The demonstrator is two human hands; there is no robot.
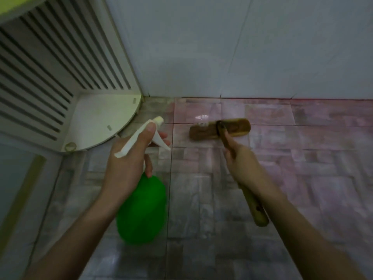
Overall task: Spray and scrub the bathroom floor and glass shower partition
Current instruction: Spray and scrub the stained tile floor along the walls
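Your left hand [129, 166] closes its grip around the neck of a green spray bottle [141, 211], whose contents cannot be made out through the plastic; its white trigger head [141, 136] points forward toward the wall [222, 47], fingers on the trigger, the bottle's long axis tilted back toward you. Your right hand [242, 164] grips the wooden handle of a scrub brush [220, 129], handle running back toward you, the brush head lying crosswise on the tiled floor [302, 158] near the wall. A white slatted corner shelf [90, 126] stands at left.
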